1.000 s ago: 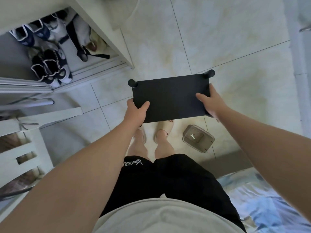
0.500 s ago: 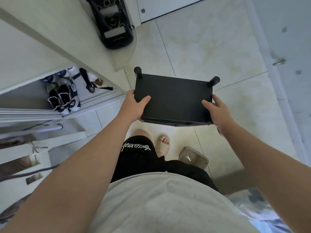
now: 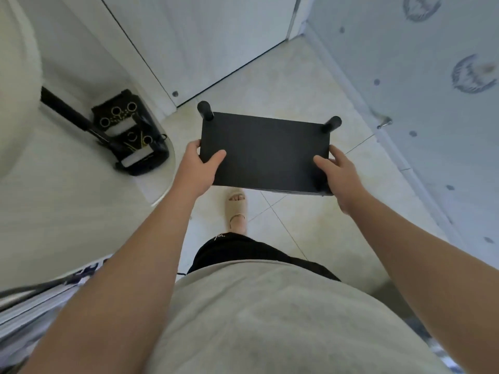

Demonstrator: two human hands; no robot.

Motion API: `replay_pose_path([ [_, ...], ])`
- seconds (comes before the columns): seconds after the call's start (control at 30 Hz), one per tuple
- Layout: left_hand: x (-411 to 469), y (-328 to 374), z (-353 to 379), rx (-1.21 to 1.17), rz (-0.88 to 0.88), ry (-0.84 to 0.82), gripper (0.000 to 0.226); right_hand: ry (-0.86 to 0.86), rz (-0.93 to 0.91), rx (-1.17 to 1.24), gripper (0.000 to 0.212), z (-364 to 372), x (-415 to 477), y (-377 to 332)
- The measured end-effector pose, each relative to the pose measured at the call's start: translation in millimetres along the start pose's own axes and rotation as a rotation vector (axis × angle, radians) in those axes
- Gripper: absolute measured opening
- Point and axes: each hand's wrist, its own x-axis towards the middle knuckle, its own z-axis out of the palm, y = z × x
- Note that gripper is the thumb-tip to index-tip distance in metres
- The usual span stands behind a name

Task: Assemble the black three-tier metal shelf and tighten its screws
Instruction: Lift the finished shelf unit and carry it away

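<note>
I carry the black metal shelf (image 3: 266, 151) in front of me, above the tiled floor, seen from on top. Its flat top panel faces me and two round black post ends stick out at the far corners. My left hand (image 3: 198, 164) grips the near left corner, thumb on top. My right hand (image 3: 337, 172) grips the near right corner, thumb on the panel. The lower tiers are hidden under the top panel.
A black device with yellow rings (image 3: 132, 133) stands on a white rounded surface (image 3: 67, 184) at the left. White doors (image 3: 205, 44) close the far side. A patterned wall (image 3: 432, 103) runs along the right. My sandalled foot (image 3: 237, 205) is on the floor tiles.
I have walked and turned with the shelf held in both hands; the shoe cabinet and the box with the wrench have left the view, and the doors and the black device have come closer.
</note>
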Motion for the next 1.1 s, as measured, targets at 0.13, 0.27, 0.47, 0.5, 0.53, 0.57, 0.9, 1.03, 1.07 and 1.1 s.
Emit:
replay_pose_path([
  [0.13,62,67,3,0.063,0.055,-0.047,0.062,0.066,0.005,0.067,0.047,-11,42,-48],
  [0.27,109,127,23,0.080,0.096,-0.086,0.062,0.125,0.014,0.114,0.042,-35,86,-87],
  [0.47,180,213,83,0.124,0.152,-0.120,0.065,0.175,0.019,0.168,0.048,-91,163,-128],
  [0.5,191,227,97,0.135,0.158,-0.123,0.065,0.178,0.021,0.181,0.049,-103,176,-134],
  [0.53,201,240,109,0.141,0.164,-0.124,0.065,0.179,0.024,0.194,0.050,-114,190,-139],
  [0.57,209,254,121,0.149,0.170,-0.123,0.065,0.181,0.032,0.208,0.051,-126,202,-146],
  [0.9,289,370,222,0.244,0.215,-0.253,0.064,0.285,0.106,0.305,0.053,-219,288,-190],
  [1.03,337,406,260,0.311,0.216,-0.353,0.066,0.362,0.164,0.368,0.053,-236,323,-194],
  [1.07,350,414,270,0.329,0.221,-0.382,0.065,0.386,0.181,0.386,0.053,-239,332,-196],
  [1.1,362,423,279,0.353,0.227,-0.407,0.064,0.410,0.199,0.404,0.052,-241,341,-198],
])
